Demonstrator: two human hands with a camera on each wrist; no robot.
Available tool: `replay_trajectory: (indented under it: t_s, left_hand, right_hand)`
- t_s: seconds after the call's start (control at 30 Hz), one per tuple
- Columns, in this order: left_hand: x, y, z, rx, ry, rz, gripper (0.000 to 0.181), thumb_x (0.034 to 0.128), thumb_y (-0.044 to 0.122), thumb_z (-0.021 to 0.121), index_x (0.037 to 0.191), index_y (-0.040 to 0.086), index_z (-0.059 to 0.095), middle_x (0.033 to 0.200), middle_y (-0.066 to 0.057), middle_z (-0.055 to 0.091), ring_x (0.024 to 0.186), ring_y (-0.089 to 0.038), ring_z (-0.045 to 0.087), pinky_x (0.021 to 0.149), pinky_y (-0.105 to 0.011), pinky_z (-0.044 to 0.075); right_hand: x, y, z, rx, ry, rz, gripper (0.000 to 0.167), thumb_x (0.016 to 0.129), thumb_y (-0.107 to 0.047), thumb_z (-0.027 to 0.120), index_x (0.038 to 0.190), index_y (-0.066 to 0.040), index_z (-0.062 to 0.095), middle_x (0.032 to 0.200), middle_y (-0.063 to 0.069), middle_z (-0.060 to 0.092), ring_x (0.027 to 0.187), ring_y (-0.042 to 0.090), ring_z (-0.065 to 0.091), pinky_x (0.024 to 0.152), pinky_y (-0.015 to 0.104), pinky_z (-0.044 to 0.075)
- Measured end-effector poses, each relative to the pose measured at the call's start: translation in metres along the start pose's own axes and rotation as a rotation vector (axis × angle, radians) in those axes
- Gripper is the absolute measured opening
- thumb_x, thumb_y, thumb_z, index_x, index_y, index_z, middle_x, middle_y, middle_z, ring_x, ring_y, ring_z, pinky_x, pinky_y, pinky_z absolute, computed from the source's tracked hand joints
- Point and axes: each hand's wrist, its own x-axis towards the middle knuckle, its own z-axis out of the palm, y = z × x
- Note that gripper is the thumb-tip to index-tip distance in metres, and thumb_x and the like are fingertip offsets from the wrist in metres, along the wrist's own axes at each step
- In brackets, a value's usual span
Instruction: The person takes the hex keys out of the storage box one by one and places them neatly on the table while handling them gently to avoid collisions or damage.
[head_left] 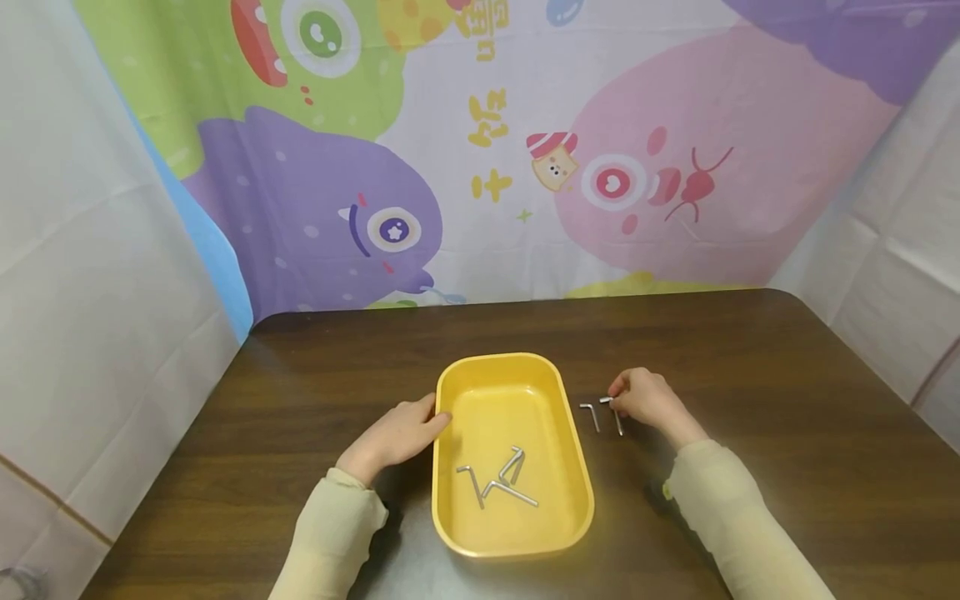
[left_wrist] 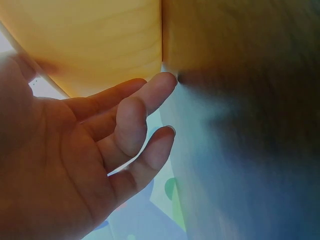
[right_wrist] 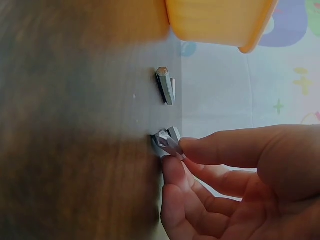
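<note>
At the near side of the desk point(head_left: 315, 375), two pale yellow-green sleeves point(head_left: 337, 525) reach in, one on the left, one on the right. Between them there's a yellow tray point(head_left: 517, 408) with a few bent L-shaped metal keys point(head_left: 514, 493) lying in its near half. Some overlap, so I can't swear to an exact count. The left hand point(head_left: 397, 433) has its thumb hooked over the tray's left rim, while its other fingers point(left_wrist: 160, 90) sit loosely bent along the outside wall, a bit spread apart.

Over to the right of the tray, the right hand point(head_left: 651, 398) has thumb and index pinched tight on one metal key point(right_wrist: 167, 142), low down by the desktop. Just left of that, another loose key point(right_wrist: 165, 87) lies on the desk, between the pinching fingers and the tray.

Behind the far edge hangs a cartoon cloth point(head_left: 495, 258): purple creature point(head_left: 315, 208) on the left, pink creature point(head_left: 720, 108) on the right. Chunky yellow lettering point(head_left: 489, 117) runs down the middle, turned sideways, and I honestly can't read it.
</note>
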Motion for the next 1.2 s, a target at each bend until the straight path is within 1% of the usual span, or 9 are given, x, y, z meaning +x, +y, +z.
replay_trajectory:
  t_s: [0.27, 0.53, 0.73, 0.9, 1.0, 1.2]
  left_hand:
    - [0.000, 0.000, 0.000, -0.009, 0.007, -0.013, 0.035, 0.0903, 0.038, 0.043, 0.114, 0.013, 0.052, 0.087, -0.001, 0.060, 0.076, -0.015, 0.053, 0.074, -0.034, 0.043]
    - [-0.001, 0.001, -0.001, 0.002, 0.011, -0.003, 0.038, 0.0906, 0.037, 0.043, 0.117, 0.011, 0.051, 0.090, -0.002, 0.061, 0.076, -0.015, 0.054, 0.074, -0.035, 0.043]
    - [-0.001, 0.000, 0.000, 0.003, 0.012, 0.002, 0.036, 0.0909, 0.037, 0.042, 0.115, 0.011, 0.052, 0.088, -0.002, 0.060, 0.075, -0.015, 0.053, 0.072, -0.034, 0.043]
    - [-0.001, -0.001, 0.001, 0.006, 0.009, 0.005, 0.036, 0.0911, 0.037, 0.042, 0.115, 0.012, 0.052, 0.090, -0.003, 0.060, 0.076, -0.015, 0.053, 0.073, -0.034, 0.043]
    - [0.000, -0.001, 0.002, 0.007, 0.013, 0.005, 0.036, 0.0910, 0.037, 0.042, 0.115, 0.012, 0.052, 0.090, -0.003, 0.060, 0.076, -0.015, 0.053, 0.073, -0.034, 0.043]
    - [0.002, 0.000, 0.000, 0.014, 0.017, 0.000, 0.038, 0.0909, 0.037, 0.042, 0.117, 0.011, 0.052, 0.091, -0.003, 0.060, 0.077, -0.015, 0.053, 0.074, -0.035, 0.043]
  right_hand:
    - [0.001, 0.001, 0.000, -0.006, 0.012, -0.011, 0.010, 0.077, -0.005, 0.061, 0.084, 0.002, 0.062, 0.071, 0.007, 0.061, 0.061, 0.014, 0.056, 0.056, 0.027, 0.042]
    - [0.004, 0.004, 0.001, -0.007, 0.014, -0.024, 0.008, 0.076, -0.004, 0.061, 0.082, 0.001, 0.062, 0.067, 0.005, 0.059, 0.060, 0.014, 0.055, 0.056, 0.027, 0.042]
    - [0.004, 0.005, 0.002, 0.001, 0.015, -0.027, 0.008, 0.076, -0.004, 0.061, 0.082, 0.001, 0.062, 0.067, 0.005, 0.059, 0.059, 0.014, 0.055, 0.056, 0.027, 0.042]
    - [0.002, 0.004, 0.004, -0.004, 0.015, -0.019, 0.010, 0.077, -0.007, 0.062, 0.083, 0.000, 0.061, 0.070, 0.006, 0.060, 0.059, 0.013, 0.056, 0.057, 0.028, 0.043]
    - [0.001, 0.002, 0.003, -0.037, 0.037, -0.020, 0.012, 0.079, -0.011, 0.063, 0.084, 0.000, 0.059, 0.072, 0.007, 0.060, 0.061, 0.015, 0.055, 0.058, 0.029, 0.043]
    - [-0.002, -0.009, -0.003, -0.119, 0.107, -0.063, 0.017, 0.081, -0.016, 0.062, 0.087, -0.001, 0.059, 0.079, 0.009, 0.060, 0.068, 0.020, 0.052, 0.061, 0.033, 0.042]
